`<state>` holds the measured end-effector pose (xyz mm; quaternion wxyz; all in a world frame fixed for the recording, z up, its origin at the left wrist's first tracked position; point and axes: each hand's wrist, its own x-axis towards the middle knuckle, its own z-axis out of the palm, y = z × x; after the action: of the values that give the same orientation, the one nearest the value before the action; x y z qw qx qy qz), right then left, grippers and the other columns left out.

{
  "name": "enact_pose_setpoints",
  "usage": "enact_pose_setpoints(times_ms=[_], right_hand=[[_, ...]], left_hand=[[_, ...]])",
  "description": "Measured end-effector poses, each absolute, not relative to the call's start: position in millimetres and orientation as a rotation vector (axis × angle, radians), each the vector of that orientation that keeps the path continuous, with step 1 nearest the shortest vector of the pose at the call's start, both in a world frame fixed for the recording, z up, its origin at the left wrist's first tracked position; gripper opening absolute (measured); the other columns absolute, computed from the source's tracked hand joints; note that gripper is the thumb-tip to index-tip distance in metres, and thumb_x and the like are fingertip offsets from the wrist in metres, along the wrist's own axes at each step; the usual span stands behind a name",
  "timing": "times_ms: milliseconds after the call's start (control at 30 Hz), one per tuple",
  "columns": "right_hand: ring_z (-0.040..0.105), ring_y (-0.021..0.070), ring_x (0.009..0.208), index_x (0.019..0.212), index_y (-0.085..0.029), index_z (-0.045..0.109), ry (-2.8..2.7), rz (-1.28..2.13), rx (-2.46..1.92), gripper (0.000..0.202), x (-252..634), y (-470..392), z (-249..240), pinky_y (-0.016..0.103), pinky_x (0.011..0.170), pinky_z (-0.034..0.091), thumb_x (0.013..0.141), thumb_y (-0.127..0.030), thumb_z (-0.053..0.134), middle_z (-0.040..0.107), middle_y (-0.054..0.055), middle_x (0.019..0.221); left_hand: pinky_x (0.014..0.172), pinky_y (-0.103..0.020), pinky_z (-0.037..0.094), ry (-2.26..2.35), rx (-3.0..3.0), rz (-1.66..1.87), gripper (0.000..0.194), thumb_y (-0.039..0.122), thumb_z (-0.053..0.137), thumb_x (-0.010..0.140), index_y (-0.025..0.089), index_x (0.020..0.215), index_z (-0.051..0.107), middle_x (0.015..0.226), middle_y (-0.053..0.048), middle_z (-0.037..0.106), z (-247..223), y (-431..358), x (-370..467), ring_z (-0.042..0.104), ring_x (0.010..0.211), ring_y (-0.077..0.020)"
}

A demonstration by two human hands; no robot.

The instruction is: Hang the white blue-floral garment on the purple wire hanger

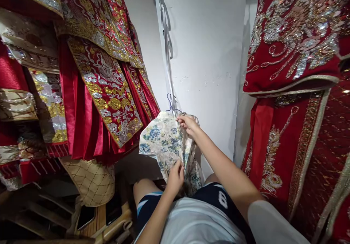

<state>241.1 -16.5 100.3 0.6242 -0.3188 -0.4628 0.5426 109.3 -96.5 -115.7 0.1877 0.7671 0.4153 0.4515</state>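
Observation:
In front of me a cream blouse (161, 134) with blue floral print hangs on a dark blue wire hanger (170, 102). My right hand (187, 124) pinches the front edge of the garment near the collar. Lower down, my left hand (176, 176) has its thumb and fingers closed on the same front edge. Any small fastener under the fingertips is too small to make out. The lower part of the blouse falls towards my lap, partly behind my left hand and forearm.
Red embroidered garments (109, 94) hang at the left, and more sequinned red garments (295, 54) at the right. A white wall (207, 54) stands ahead, with a metal rail (164, 36). Two dark phones (86, 216) lie on a bamboo seat (100, 220) at lower left.

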Motion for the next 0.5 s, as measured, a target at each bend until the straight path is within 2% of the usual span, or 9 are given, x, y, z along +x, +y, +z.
enact_pose_setpoints(times_ms=[133, 200, 233, 300, 400, 467, 500], right_hand=[[0.038, 0.0019, 0.035, 0.062, -0.014, 0.060, -1.063, 1.204, -0.687, 0.016, 227, -12, 110, 0.013, 0.032, 0.026, 0.079, -0.014, 0.063, 0.052, -0.005, 0.045], [0.040, 0.0029, 0.034, 0.066, -0.014, 0.062, -1.109, 1.188, -0.684, 0.013, 224, -16, 104, 0.014, 0.032, 0.027, 0.079, -0.015, 0.062, 0.054, -0.005, 0.046], [0.041, 0.0036, 0.034, 0.068, -0.014, 0.062, -1.139, 1.179, -0.686, 0.012, 224, -19, 101, 0.014, 0.032, 0.027, 0.079, -0.015, 0.061, 0.054, -0.004, 0.046], [0.042, 0.0046, 0.034, 0.069, -0.014, 0.061, -1.201, 1.151, -0.698, 0.013, 226, -24, 96, 0.015, 0.033, 0.027, 0.081, -0.015, 0.058, 0.054, -0.004, 0.045], [0.042, 0.0056, 0.034, 0.067, -0.016, 0.058, -1.279, 1.082, -0.724, 0.016, 229, -29, 96, 0.015, 0.034, 0.028, 0.082, -0.016, 0.055, 0.053, -0.005, 0.042], [0.042, 0.0063, 0.035, 0.067, -0.017, 0.057, -1.324, 1.028, -0.737, 0.016, 231, -27, 98, 0.016, 0.036, 0.029, 0.082, -0.018, 0.055, 0.053, -0.005, 0.043], [0.042, 0.0068, 0.035, 0.067, -0.018, 0.057, -1.342, 1.000, -0.744, 0.015, 231, -26, 98, 0.017, 0.037, 0.029, 0.082, -0.018, 0.056, 0.053, -0.006, 0.043]], left_hand=[[0.059, -0.026, 0.031, 1.157, 2.212, 1.213, 0.015, 0.026, 0.045, 0.089, 0.022, 0.075, 0.041, 0.062, 0.003, 0.044, -114, -86, 87, 0.044, 0.057, -0.0155], [0.062, -0.027, 0.036, 1.142, 2.215, 1.223, 0.012, 0.027, 0.048, 0.089, 0.021, 0.079, 0.046, 0.066, 0.001, 0.050, -96, -78, 77, 0.049, 0.062, -0.0164], [0.065, -0.027, 0.039, 1.129, 2.214, 1.254, 0.010, 0.028, 0.049, 0.089, 0.020, 0.084, 0.050, 0.071, 0.000, 0.054, -80, -74, 73, 0.052, 0.067, -0.0170], [0.072, -0.028, 0.043, 1.092, 2.200, 1.439, 0.020, 0.030, 0.048, 0.094, 0.019, 0.109, 0.053, 0.082, -0.002, 0.061, -37, -65, 70, 0.057, 0.073, -0.0171], [0.072, -0.028, 0.043, 1.038, 2.231, 1.775, 0.037, 0.032, 0.047, 0.097, 0.019, 0.131, 0.050, 0.079, 0.000, 0.061, 39, -51, 75, 0.058, 0.071, -0.0164], [0.069, -0.028, 0.042, 1.025, 2.356, 1.769, 0.031, 0.030, 0.046, 0.097, 0.018, 0.123, 0.057, 0.077, 0.000, 0.061, 78, -40, 82, 0.055, 0.067, -0.0158], [0.069, -0.028, 0.041, 1.034, 2.455, 1.712, 0.024, 0.028, 0.048, 0.095, 0.017, 0.111, 0.062, 0.078, -0.001, 0.062, 91, -35, 85, 0.056, 0.069, -0.0164]])
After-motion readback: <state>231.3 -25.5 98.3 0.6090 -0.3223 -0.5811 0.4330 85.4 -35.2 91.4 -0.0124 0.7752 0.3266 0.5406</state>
